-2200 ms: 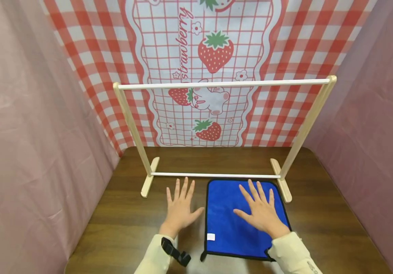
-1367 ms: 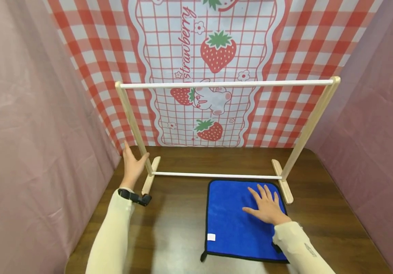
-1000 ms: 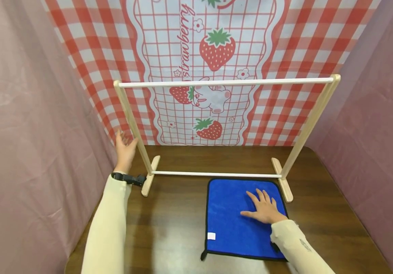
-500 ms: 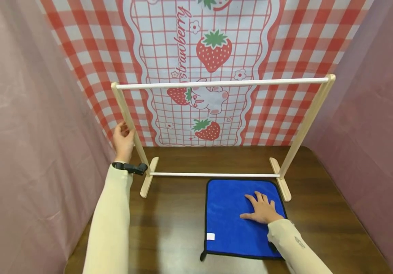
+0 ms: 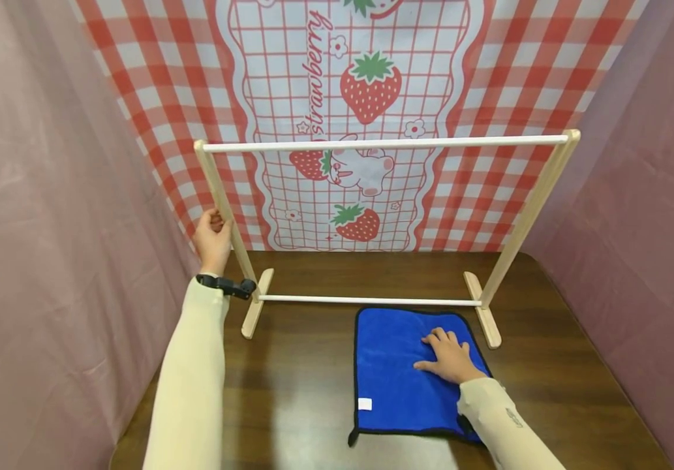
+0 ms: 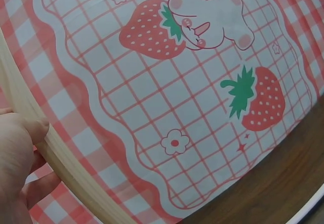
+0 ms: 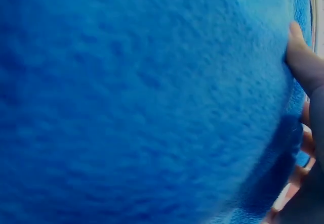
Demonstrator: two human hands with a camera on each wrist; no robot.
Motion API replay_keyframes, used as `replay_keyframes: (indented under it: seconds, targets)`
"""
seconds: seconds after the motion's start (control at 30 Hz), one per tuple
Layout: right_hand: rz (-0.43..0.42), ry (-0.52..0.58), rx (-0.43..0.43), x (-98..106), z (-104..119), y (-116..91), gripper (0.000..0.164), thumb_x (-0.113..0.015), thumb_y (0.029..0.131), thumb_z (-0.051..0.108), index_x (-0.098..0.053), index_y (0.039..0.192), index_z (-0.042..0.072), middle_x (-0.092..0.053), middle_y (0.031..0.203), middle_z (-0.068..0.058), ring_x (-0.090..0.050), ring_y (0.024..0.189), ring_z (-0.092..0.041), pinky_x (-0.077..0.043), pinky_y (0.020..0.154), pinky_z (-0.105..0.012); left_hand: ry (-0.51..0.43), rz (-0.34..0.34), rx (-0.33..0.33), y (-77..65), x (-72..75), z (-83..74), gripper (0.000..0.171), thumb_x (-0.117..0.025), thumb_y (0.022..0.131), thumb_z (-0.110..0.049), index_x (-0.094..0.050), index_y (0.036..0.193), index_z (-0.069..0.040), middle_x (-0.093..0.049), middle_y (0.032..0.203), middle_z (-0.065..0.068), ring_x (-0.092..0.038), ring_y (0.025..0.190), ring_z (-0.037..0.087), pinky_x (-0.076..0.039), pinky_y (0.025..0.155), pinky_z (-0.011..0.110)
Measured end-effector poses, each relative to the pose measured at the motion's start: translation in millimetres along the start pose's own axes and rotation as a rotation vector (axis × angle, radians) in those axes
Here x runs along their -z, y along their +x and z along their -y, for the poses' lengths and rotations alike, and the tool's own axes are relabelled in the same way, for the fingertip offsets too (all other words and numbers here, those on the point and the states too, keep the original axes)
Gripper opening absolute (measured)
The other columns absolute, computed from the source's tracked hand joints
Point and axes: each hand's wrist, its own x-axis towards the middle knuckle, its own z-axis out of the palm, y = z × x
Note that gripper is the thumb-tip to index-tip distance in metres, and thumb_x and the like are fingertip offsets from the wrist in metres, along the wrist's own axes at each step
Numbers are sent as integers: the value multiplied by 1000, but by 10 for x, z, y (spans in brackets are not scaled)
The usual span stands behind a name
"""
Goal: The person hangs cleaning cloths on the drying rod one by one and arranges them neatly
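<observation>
In the head view, a light wooden rack (image 5: 526, 219) with white crossbars stands on the table. My left hand (image 5: 213, 240) grips its left post partway up, and the left wrist view shows the thumb lying across the wood (image 6: 55, 153). A blue towel (image 5: 389, 365) with black edging, a white tag and a small corner loop lies flat in front of the rack on the right. My right hand (image 5: 451, 358) bends its fingers into the towel's upper right part, thumb apart, and the cloth puckers around them. Blue pile fills most of the right wrist view beside that thumb (image 7: 299, 54).
The dark wooden table (image 5: 290, 372) has rounded back corners. Behind it hangs a red checked cloth (image 5: 492, 85) printed with strawberries, close behind the rack. Pink curtains (image 5: 66, 215) enclose both sides. The rack's feet (image 5: 482, 310) reach forward, the right one alongside the towel.
My left hand has gone from the table to the rack's left post and taken hold. My right hand has lowered and curled its fingers on the towel, whose edges now ripple and pull slightly inward.
</observation>
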Motion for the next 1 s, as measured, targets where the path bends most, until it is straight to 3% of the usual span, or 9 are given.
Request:
replay_keyframes:
  seconds: [0.17,0.33,0.6,1.0]
  targets:
    - [-133,-4,28,-70,-18,47,42,-73,71,46,-68,92,10,-57,100,-5,-49,92,-28,-41,67,-52,14,5,-8,-2,2,-29,29,-62,84,-3,-57,111,4,-61,101,19,-58,90,25,-49,78,31]
    - [-252,29,71,-127,-28,95,20,-78,70,26,-65,72,11,-56,82,0,-50,75,-24,-43,60,-45,29,8,-12,0,1,-33,29,-62,84,-3,-56,111,4,-61,100,19,-58,90,26,-48,79,32]
    - [-274,142,169,-131,-33,133,27,-78,68,10,-52,62,16,-46,73,6,-45,64,-13,-42,58,-33,39,13,-13,5,-3,-37,29,-62,83,-3,-56,110,3,-60,101,20,-57,91,27,-48,82,34]
    - [-372,100,321,21,-44,153,31,-81,62,12,-51,60,19,-42,74,10,-40,62,-7,-38,51,-25,66,28,-10,18,-2,-19,27,-61,83,-3,-55,109,3,-59,99,18,-57,90,25,-48,80,33]
